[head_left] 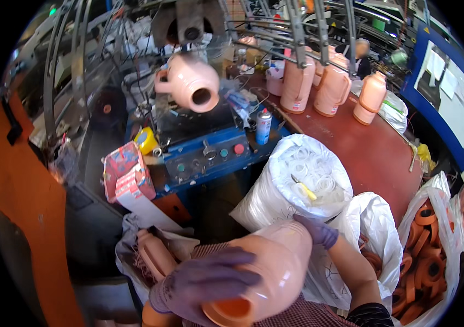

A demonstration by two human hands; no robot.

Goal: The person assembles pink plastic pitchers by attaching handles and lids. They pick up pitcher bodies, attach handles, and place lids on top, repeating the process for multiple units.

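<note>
Red-pink carton (127,175) left, blue-silver spray can (263,126) ctr, blue noticeboard (445,90) right

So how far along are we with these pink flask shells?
Looks done: three pink flasks stand upright on the red table. In hand: the left hand and right hand grip one pink shell lying sideways; another sits on the machine. Left: the bag of white rings and the bag of orange rings look well stocked, so plenty probably remains.

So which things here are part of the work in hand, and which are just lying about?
In hand:
- pink jug body, held by left hand and right hand
- jug body on machine
- bag of white rings
- bag of orange rings

Lying about:
- spray can
- patterned carton
- yellow tool
</note>
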